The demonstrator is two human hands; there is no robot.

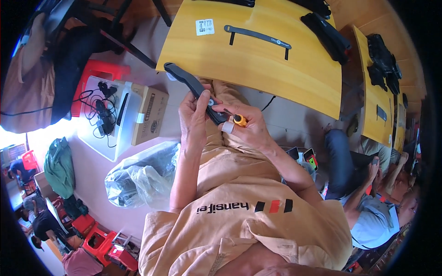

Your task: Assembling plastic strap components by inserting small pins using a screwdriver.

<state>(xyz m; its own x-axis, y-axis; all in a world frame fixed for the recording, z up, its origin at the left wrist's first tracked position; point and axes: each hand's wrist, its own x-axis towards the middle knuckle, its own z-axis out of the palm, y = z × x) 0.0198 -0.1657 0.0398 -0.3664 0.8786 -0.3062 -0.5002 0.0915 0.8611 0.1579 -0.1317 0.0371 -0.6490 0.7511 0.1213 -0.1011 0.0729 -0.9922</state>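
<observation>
My left hand (195,115) is closed around a long black strap-like band (186,79) with a rounded end and a small round emblem. The band slants over my lap, its far end at the table's near edge. My right hand (252,128) is beside the band's lower end, closed on a small tool with a yellow-orange handle (240,120), which looks like a screwdriver. A thin pointed part of the tool reaches toward the band. White tape (227,127) wraps one of my right fingers. Whether my right fingertips also touch the band, I cannot tell.
On the yellow table (202,55) lie a similar grey band (258,37) with two black tabs, a white label (205,27) and black cases (326,37). Left stand a plastic bin (94,133) with cables, a cardboard box (151,115) and a clear bag (142,175). People sit nearby.
</observation>
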